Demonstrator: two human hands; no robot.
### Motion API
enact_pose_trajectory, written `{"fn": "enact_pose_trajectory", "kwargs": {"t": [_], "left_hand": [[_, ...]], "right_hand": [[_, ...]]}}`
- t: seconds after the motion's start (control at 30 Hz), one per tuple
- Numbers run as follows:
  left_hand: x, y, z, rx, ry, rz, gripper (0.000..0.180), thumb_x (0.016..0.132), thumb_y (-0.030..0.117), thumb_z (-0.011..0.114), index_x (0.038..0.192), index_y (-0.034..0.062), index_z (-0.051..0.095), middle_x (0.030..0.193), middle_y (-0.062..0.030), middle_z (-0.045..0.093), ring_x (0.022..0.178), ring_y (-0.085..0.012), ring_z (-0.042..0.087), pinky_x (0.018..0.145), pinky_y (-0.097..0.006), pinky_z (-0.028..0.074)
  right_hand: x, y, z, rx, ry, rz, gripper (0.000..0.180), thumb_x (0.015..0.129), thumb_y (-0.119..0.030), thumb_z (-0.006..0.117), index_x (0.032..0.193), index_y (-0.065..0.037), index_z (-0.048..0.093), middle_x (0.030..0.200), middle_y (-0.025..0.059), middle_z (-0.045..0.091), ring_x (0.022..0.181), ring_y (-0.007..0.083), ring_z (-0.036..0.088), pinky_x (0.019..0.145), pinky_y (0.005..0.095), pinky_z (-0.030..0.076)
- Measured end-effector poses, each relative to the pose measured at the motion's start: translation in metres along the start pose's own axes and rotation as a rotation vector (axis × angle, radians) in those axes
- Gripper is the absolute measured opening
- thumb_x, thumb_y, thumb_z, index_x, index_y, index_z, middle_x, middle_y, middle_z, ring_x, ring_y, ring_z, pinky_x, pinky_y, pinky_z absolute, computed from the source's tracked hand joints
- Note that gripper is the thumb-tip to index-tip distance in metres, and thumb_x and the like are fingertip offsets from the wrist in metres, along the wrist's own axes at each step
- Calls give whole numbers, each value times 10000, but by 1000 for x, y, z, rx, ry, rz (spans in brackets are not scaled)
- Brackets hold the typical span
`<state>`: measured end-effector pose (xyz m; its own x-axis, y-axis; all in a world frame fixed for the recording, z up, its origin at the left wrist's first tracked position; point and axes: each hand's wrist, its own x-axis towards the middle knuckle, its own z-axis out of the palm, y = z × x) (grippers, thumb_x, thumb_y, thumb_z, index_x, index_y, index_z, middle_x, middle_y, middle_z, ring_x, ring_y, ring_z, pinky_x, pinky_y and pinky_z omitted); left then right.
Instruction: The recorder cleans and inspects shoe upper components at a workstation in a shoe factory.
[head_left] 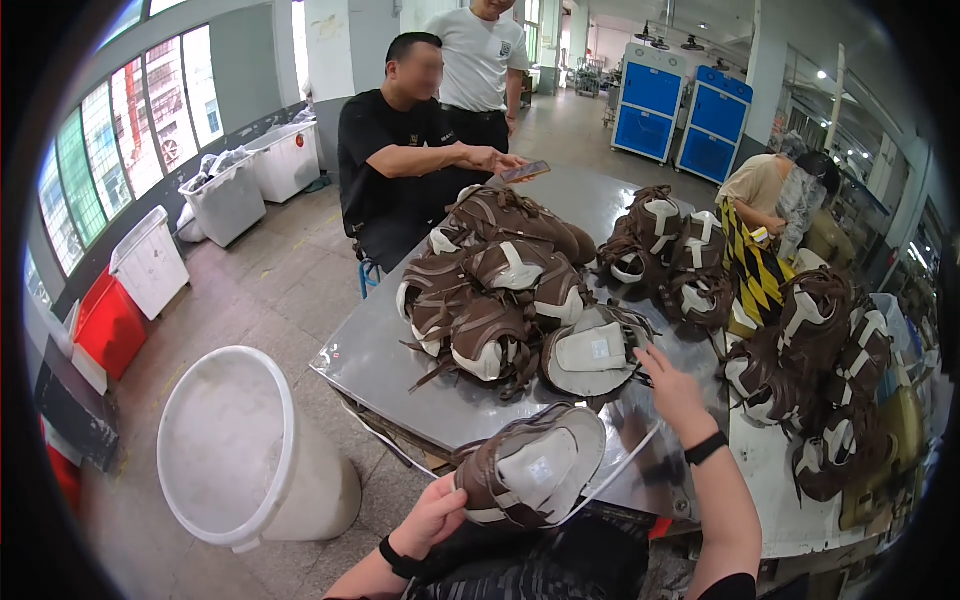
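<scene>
My left hand (436,512) is closed on the edge of a brown shoe upper (487,487) with a pale lining and tongue, held in front of me at the table's near edge. My right hand (672,388) reaches over the metal table with its fingers stretched out and apart. Its fingertips are at the laced edge of another brown shoe upper (575,376), which lies with its white tongue facing up. Just beyond, more brown and white shoe uppers (490,335) are heaped. A thin white strip (612,475) runs between the held upper and my right wrist.
The metal table (375,375) has more uppers at its right and on a pale side surface (765,500). A large white bin (290,450) stands at left. Across the table, a seated person (400,150) holds a phone (526,172); another stands behind. Yellow-black striped sheeting (748,265) is at right.
</scene>
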<state>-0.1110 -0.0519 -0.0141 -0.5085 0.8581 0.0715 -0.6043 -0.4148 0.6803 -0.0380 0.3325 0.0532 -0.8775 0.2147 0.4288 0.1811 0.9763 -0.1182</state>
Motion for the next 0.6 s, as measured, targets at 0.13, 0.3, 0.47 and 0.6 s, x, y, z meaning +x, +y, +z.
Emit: {"fn": "enact_pose_trajectory", "kwargs": {"t": [0.13, 0.3, 0.47, 0.6], "left_hand": [[-14, 0, -12, -111, 66, 33, 566, 881, 238, 595, 1318, -42, 369, 1307, -132, 485, 1212, -230, 463, 1036, -381, 340], [-12, 1, -10, -130, 104, 38, 564, 871, 255, 605, 1293, -47, 385, 1285, -143, 499, 1187, -252, 482, 1022, -392, 356], [-14, 4, -14, -77, 146, 42, 611, 812, 242, 675, 1277, -53, 412, 1265, -148, 519, 1170, -261, 499, 1022, -395, 357], [-15, 5, -15, -61, 156, 59, 601, 771, 206, 704, 1242, -64, 445, 1196, -157, 565, 1113, -275, 544, 992, -411, 392]], "right_hand": [[23, 5, 27, -203, -118, 0, 580, 704, 35, 543, 1246, -166, 491, 1354, 74, 438, 730, 325, 628, 634, 405, 505], [17, 39, 56, -170, -24, -51, 283, 748, -19, 535, 1007, -130, 558, 1130, 62, 545, 740, 321, 614, 607, 409, 487], [-11, 9, -4, 7, -72, -109, 194, 672, -103, 688, 801, -79, 546, 816, 71, 568, 722, 316, 584, 575, 404, 457], [-52, -13, -69, 381, -122, 242, 231, 684, -92, 715, 866, -25, 589, 677, 87, 496, 606, 181, 539, 546, 320, 421]]}}
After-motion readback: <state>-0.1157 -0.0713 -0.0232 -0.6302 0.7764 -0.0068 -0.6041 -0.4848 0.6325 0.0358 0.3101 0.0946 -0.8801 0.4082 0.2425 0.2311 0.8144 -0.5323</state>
